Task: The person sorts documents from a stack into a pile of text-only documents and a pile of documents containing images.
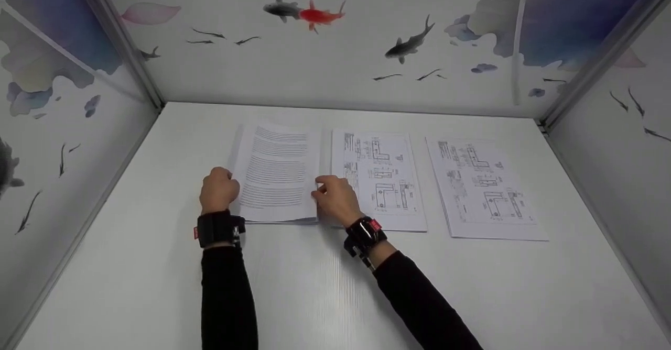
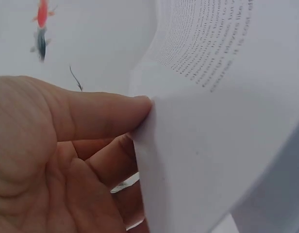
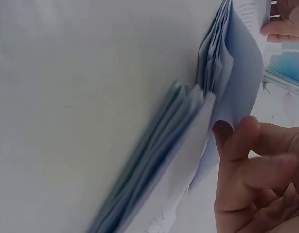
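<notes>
A stack of printed paper (image 1: 278, 169) lies on the left part of the table, its top page covered with lines of text. My left hand (image 1: 217, 190) is at its left edge; in the left wrist view, thumb and fingers pinch a curved text sheet (image 2: 203, 131). At the right edge, my right hand (image 1: 338, 198) has its fingers bent, and the fingertips (image 3: 249, 124) meet the edge of a bowed sheet (image 3: 244, 73). Below that sheet, the right wrist view shows several folded layers of paper (image 3: 215, 63).
To the right lie two paper stacks with technical drawings: a middle one (image 1: 411, 203) beside my right hand and a right one (image 1: 466, 224). All rest on a white table (image 1: 293, 297). Walls with painted fish (image 1: 325, 72) enclose its back and sides.
</notes>
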`<state>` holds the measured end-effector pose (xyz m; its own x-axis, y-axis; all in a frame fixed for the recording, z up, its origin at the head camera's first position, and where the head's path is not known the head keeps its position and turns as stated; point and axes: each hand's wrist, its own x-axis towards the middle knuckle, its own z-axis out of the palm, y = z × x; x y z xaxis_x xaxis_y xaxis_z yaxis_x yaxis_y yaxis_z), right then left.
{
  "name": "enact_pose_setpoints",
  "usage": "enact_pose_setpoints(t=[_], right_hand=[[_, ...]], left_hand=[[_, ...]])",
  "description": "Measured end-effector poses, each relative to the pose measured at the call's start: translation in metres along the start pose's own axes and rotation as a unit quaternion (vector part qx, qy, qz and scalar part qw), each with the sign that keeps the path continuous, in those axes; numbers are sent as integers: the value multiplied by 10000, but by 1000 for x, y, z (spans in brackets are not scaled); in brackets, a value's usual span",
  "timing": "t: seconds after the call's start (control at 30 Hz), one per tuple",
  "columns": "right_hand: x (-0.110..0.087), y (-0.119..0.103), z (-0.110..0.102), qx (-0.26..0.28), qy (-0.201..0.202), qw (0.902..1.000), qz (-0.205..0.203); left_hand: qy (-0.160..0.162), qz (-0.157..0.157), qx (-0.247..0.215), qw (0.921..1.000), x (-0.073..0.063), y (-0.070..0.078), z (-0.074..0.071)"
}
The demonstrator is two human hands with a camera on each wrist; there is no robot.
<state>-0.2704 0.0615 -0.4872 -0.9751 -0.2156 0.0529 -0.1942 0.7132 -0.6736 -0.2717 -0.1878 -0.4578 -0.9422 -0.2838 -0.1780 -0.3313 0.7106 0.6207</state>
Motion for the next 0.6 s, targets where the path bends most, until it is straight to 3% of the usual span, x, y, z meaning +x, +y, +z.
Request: enact_pose_setpoints(t=[0.23, 0.6], right_hand=[[-5, 3, -1, -691, 118, 9972, -254], [-14, -1, 0, -568, -517, 9968, -242]], left_hand=[[-30, -65, 46, 10000, 1, -5, -2], [-67, -30, 46, 10000, 1, -4, 0]])
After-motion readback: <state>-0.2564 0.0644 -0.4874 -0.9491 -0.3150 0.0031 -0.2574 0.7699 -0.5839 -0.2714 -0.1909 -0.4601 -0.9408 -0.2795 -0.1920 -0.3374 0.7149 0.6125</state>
